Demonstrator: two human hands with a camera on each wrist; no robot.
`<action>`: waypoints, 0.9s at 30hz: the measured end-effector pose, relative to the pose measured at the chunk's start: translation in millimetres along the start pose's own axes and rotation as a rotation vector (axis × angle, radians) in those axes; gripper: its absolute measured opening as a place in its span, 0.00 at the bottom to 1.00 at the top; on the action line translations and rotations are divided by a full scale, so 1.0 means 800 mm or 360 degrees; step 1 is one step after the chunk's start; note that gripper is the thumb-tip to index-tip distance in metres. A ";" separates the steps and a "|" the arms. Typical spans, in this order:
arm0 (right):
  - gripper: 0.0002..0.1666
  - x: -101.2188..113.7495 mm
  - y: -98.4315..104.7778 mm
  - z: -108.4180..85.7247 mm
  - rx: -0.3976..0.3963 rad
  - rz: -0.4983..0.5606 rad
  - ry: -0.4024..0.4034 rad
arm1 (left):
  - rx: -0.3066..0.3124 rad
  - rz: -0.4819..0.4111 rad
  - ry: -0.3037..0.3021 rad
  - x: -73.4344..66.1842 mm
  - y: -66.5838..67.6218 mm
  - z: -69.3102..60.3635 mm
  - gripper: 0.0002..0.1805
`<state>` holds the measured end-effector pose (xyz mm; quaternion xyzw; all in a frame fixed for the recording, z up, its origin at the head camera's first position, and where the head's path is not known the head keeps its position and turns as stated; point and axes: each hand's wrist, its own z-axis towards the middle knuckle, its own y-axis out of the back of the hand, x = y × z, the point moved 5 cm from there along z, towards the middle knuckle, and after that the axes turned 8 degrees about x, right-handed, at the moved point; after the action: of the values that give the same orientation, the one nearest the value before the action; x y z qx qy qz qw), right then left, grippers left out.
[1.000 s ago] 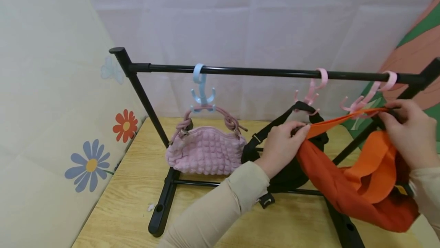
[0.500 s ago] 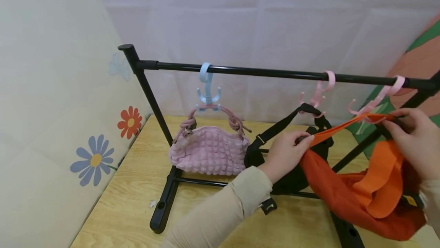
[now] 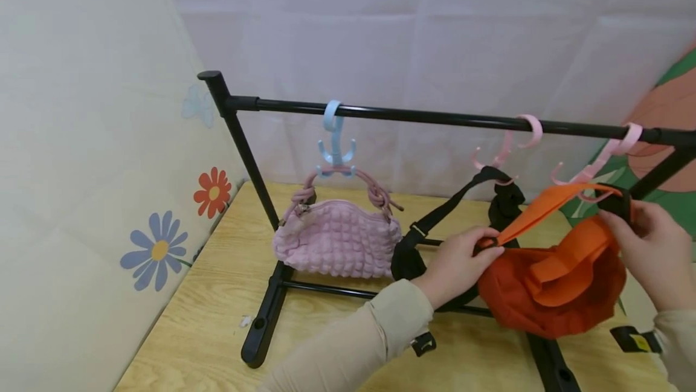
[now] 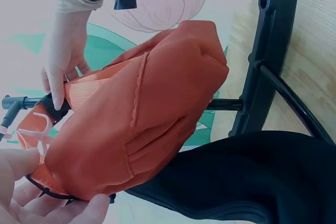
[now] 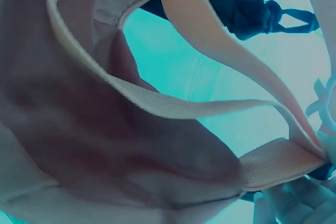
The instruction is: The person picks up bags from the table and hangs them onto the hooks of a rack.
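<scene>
An orange bag hangs between my two hands in front of the rack's right side. My left hand pinches its left end, at a dark fitting where the strap begins. At the other end, my right hand grips the black buckle. The orange strap arches up to the lower prongs of the right pink hook; whether its weight rests there, I cannot tell. In the left wrist view, the bag's smooth side faces the camera, with the right hand above it.
A black rack bar carries the hooks. From the blue hook hangs a lilac puffy handbag. A black bag's strap hangs from the middle pink hook, its body partly behind my left hand. The wooden table lies below.
Both hands have come down slightly, with the left shifting right. The orange bag has swung up and left into a rounder shape, and its strap arches higher. The head view has drifted rightward.
</scene>
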<state>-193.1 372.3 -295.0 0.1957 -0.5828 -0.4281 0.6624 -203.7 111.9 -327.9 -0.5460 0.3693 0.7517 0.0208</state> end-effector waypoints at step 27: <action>0.30 -0.015 -0.045 -0.016 -0.0037 0.0072 -0.0249 | 0.0011 0.0222 0.0042 0.020 -0.006 -0.006 0.23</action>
<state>-192.5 359.0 -332.9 0.1406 -0.6320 -0.4337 0.6267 -204.0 106.6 -344.7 -0.5287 0.4093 0.7428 -0.0347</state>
